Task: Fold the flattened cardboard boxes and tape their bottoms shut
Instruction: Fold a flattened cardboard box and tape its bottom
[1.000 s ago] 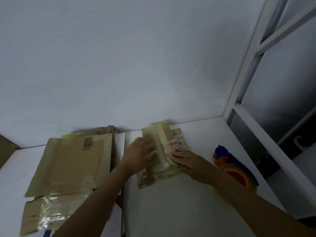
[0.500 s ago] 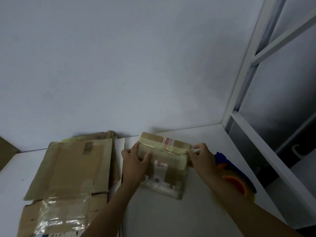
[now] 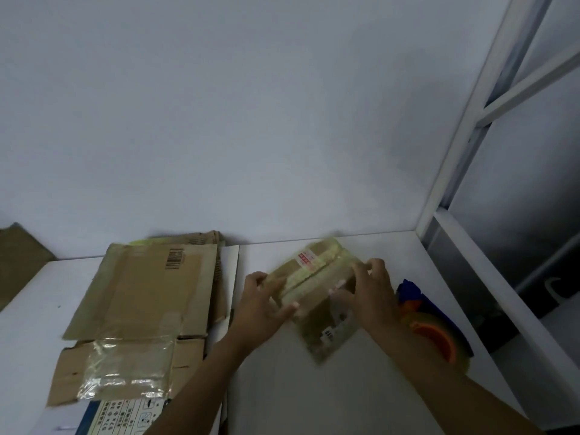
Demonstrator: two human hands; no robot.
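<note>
On the white table [image 3: 361, 387], with the stack of flattened boxes [image 3: 141, 293] at nine o'clock and the tape dispenser [image 3: 433, 334] at three, the small box [image 3: 317, 296] lies long axis eleven-to-five, grasped by left hand [image 3: 260, 306] and right hand [image 3: 373, 296] at opposite sides, the right nearer the dispenser.

Both hands, left [image 3: 260, 306] and right [image 3: 372, 296], grip a small taped cardboard box [image 3: 317, 290] above a white table [image 3: 345, 387]; flattened boxes [image 3: 141, 296] lie left.
</note>
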